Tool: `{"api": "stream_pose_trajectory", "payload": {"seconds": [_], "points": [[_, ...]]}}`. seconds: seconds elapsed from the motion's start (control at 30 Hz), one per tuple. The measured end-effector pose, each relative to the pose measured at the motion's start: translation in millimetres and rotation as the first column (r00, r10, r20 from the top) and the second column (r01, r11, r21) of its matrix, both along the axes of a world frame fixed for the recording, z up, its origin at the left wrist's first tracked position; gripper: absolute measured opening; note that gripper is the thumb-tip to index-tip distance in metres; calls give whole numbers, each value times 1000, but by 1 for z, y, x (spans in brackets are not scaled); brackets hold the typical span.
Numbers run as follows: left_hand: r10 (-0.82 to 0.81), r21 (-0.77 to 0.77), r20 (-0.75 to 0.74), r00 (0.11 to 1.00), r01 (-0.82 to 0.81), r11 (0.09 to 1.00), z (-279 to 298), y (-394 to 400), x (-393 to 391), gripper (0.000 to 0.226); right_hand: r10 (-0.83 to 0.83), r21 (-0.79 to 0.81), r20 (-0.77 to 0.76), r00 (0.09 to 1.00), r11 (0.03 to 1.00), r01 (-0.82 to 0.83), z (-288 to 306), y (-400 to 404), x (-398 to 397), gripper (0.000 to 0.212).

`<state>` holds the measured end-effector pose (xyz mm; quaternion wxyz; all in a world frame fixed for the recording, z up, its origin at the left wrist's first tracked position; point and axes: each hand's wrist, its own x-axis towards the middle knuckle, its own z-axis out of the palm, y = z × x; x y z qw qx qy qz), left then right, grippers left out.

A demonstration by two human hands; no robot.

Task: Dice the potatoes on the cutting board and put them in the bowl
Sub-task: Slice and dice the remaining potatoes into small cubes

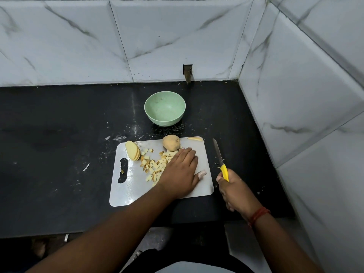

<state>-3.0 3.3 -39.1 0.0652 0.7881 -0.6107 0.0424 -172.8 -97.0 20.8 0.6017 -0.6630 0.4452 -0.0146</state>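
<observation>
Yellow plastic marks the handle of the knife (220,160), which the right hand (234,192) grasps with curled fingers, just off the right edge of the cutting board (126,194); the blade points away over the black counter (59,154) and touches no food. On the board itself, the left hand (181,174) lies flat with straight fingers, palm down, pressed against the right side of the heap of diced potato (153,166), grasping nothing.

By my reading, the step in hand is gathering: the cubes are being swept together before transfer. The next move calls for scooping or pushing that heap toward the bowl, with the knife kept clear or used as a scraper, and the board possibly lifted, since the bowl sits apart from it.

Counts, near to far: 2 hands, 1 knife, 1 cutting board, 1 heap of cubes too many to count. At the board's left far corner leans 1 stack of potato slices (133,150), still undiced. At the far edge sit 1 whole potato (171,142) and 1 thin sliver (195,138).

Beyond the board stands 1 green bowl (149,107), upright and holding no potato, so nothing has been delivered yet. Behind it rises the marbled tile wall (177,36).
</observation>
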Motion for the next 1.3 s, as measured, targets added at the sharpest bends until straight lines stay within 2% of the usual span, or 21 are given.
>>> {"api": "stream_pose_trajectory", "payload": {"seconds": [0.07, 0.17, 0.23, 0.3, 0.7, 0.9, 1.13, 1.3], "points": [[41, 20, -59, 997, -40, 999, 8, -18, 4, 73, 5, -8, 5, 1000, 1000, -4, 1, -1, 2, 16], [110, 159, -125, 986, -89, 983, 19, -48, 15, 77, 14, -17, 14, 1000, 1000, -13, 3, 0, 3, 16], [117, 251, -117, 986, -85, 964, 22, -58, 23, 76, 14, -14, 19, 1000, 1000, -14, 4, 0, 2, 15], [94, 278, -81, 992, -68, 958, 21, -58, 26, 75, 18, -18, 15, 1000, 1000, -18, 4, -1, 0, 15], [7, 170, -131, 991, 15, 985, 11, -21, 7, 69, 46, -60, -16, 999, 997, -47, 2, -3, 3, 15], [38, 114, -156, 987, -20, 993, 3, -5, 3, 68, 165, -88, -209, 964, 978, -187, -3, 0, 11, 14], [39, 38, -139, 990, -34, 999, -8, 2, 3, 68, 252, -232, -389, 886, 904, -359, -3, 4, 20, 20], [38, -2, -106, 994, -38, 999, -13, 5, 4, 66, 277, -211, -469, 839, 887, -411, -5, 6, 30, 23]]}}
